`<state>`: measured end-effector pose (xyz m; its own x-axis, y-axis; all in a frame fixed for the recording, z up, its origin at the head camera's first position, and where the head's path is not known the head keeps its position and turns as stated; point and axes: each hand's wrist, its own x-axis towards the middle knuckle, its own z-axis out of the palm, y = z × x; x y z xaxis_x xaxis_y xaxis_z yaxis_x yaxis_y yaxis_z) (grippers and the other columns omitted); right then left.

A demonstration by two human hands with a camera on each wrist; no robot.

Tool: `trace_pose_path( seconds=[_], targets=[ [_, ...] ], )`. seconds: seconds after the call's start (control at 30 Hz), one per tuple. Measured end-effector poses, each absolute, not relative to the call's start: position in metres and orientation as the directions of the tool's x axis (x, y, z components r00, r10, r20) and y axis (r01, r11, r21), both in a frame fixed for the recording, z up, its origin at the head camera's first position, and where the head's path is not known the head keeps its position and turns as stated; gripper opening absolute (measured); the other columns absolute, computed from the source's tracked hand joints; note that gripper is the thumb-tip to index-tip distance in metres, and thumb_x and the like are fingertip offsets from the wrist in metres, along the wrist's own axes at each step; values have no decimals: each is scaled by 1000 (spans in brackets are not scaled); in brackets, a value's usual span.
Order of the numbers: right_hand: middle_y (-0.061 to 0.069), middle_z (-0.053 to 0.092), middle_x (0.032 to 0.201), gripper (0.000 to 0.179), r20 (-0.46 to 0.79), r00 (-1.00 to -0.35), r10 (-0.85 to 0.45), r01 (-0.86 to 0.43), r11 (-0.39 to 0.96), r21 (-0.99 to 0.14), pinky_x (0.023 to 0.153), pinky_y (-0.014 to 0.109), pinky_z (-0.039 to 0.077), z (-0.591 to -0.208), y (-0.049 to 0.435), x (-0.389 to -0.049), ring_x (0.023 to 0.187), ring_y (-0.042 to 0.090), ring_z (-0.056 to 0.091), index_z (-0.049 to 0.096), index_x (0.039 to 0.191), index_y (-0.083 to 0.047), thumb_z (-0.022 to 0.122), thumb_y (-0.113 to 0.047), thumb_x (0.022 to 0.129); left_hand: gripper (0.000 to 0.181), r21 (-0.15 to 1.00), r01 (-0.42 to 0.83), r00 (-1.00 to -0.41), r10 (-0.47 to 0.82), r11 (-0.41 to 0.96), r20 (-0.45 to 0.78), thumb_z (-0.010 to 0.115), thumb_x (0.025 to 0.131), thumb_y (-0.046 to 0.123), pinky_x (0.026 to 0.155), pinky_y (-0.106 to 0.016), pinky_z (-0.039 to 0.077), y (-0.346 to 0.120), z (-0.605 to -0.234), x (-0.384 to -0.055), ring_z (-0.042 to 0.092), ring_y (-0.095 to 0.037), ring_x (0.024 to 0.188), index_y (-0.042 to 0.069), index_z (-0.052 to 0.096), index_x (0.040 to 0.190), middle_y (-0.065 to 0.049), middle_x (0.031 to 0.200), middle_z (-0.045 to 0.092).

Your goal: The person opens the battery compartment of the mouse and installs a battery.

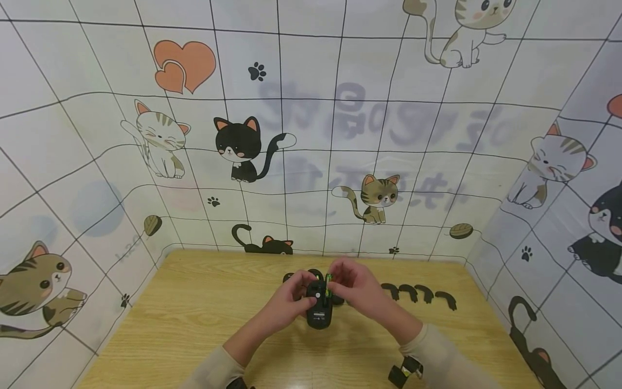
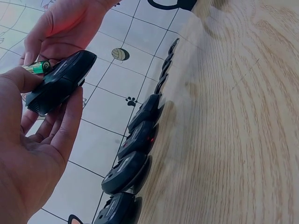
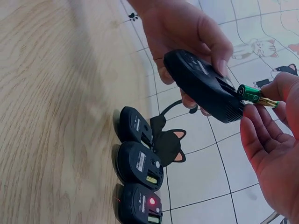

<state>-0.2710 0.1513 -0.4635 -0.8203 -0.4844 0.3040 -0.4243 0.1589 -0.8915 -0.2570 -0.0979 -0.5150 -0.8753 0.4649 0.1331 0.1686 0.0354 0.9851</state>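
My left hand (image 1: 286,305) grips a black computer mouse (image 1: 319,310), its labelled underside facing me in the head view. A long slot in that underside shows in the right wrist view. Between the thumb and fingers of my right hand (image 1: 357,289) is a green-and-gold battery (image 3: 250,93). One end of the battery is at the slot's edge, tilted out of it; whether it touches the contacts cannot be seen. Both hands hold their things above the table, the mouse (image 2: 65,81) clear of the wood in the left wrist view.
Several more black mice (image 3: 140,163) lie underside up in a row behind the hands, some with a battery in the slot; one (image 3: 138,205) glows red. Several curved black covers (image 1: 446,298) lie to the right on the wooden table (image 1: 194,302). Cat-printed sheets (image 1: 311,135) wall the back and sides.
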Motion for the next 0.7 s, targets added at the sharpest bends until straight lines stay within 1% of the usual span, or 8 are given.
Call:
trace_pose_path(
  seconds=[0.17,0.37,0.57,0.7],
  targets=[
    [7,68,97,13,291,-819,-495,-431,193,-882,67,30,57,-464,149,-269,81,22,66,69,115,-11,77,-9,105,36,986,166,-875,466,34,131,67,107,8,78,-42,68,-98,-514,-257,69,-27,111,12,56,141,-12,129,63],
    [5,67,95,11,288,-822,-491,-437,221,-872,66,32,55,-465,148,-268,78,22,64,70,114,-13,77,-11,105,36,985,170,-875,466,39,132,67,107,8,78,-41,68,-98,-514,-257,69,-27,111,12,56,141,-12,129,63],
    [2,65,90,9,284,-828,-484,-448,266,-854,64,30,52,-466,147,-267,75,19,60,72,112,-15,77,-12,105,37,984,172,-874,467,36,136,68,107,8,77,-39,68,-97,-513,-257,69,-26,111,9,55,141,-14,128,63],
    [2,64,92,8,289,-826,-484,-459,279,-844,65,29,50,-468,146,-267,75,18,59,73,111,-15,77,-12,105,37,984,174,-876,464,42,135,68,107,7,77,-39,68,-97,-512,-256,69,-26,111,7,55,141,-14,128,62]
  ],
)
